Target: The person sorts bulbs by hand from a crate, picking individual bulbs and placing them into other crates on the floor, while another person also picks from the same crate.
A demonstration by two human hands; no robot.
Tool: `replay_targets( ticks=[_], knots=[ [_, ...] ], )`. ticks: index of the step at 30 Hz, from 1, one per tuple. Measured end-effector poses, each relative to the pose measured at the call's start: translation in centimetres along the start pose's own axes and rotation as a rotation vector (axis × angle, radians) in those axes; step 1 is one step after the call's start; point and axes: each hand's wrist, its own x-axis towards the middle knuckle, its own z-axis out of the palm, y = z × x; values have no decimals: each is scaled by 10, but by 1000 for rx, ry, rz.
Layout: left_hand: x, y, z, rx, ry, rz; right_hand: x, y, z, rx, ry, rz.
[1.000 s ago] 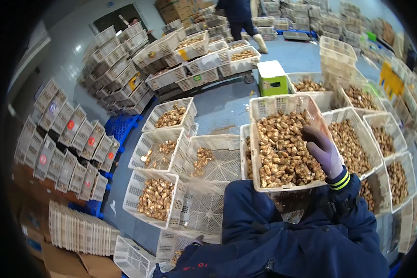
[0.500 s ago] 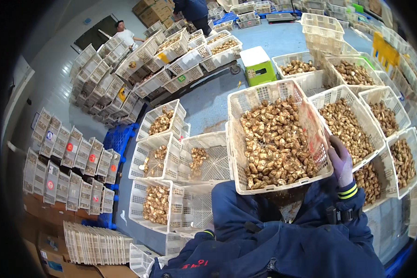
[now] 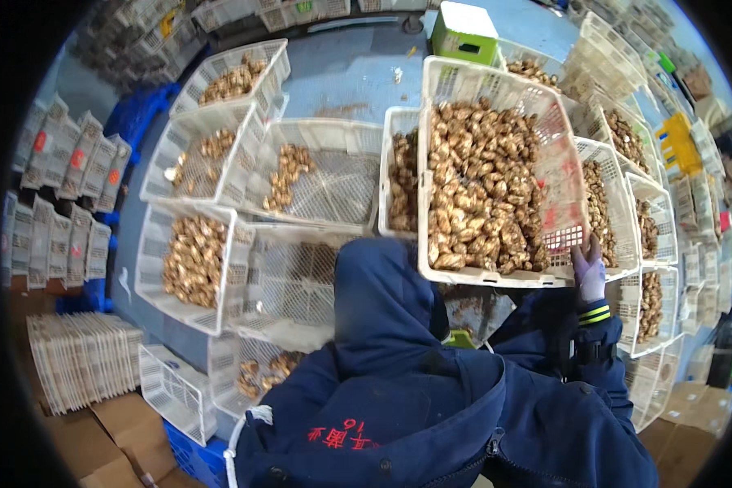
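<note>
A large white plastic crate (image 3: 504,281), full of brown-and-cream mushrooms (image 3: 484,195), sits raised in front of me, above neighbouring crates. My right hand (image 3: 590,267), in a pale purple glove with dark fingertips, grips its near right corner. My left hand is out of sight; the crate's left side shows no fingers. Beside that side, a lower crate (image 3: 388,146) also has mushrooms in it. Farther left stands a crate (image 3: 325,126) with a small heap of mushrooms (image 3: 289,175) along one side.
More mushroom crates (image 3: 189,305) stand on my left, and others (image 3: 657,244) on my right. A green-and-white stool (image 3: 464,32) stands beyond the large crate. Stacked crates (image 3: 81,354) and cardboard boxes (image 3: 130,431) are at the lower left.
My view has tipped downward, and the surroundings sit differently in it. The large crate appears higher, with a mushroom-filled crate now showing at its left. My right hand stays at its near right corner.
</note>
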Motion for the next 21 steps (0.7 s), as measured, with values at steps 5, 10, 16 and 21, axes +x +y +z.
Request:
replay_targets(
  ticks=[5,10,16,21],
  knots=[
    [0,2,16,-11,-83,-33,3,-7,-1,-178,-64,116],
    [21,19,29,13,-156,11,0,-6,-11,-3,-69,135],
    [78,-42,-49,30,-24,169,4,5,22,-301,-50,-38],
    [18,174,-238,541,392,441,-10,-6,-3,-132,72,1]
  ],
)
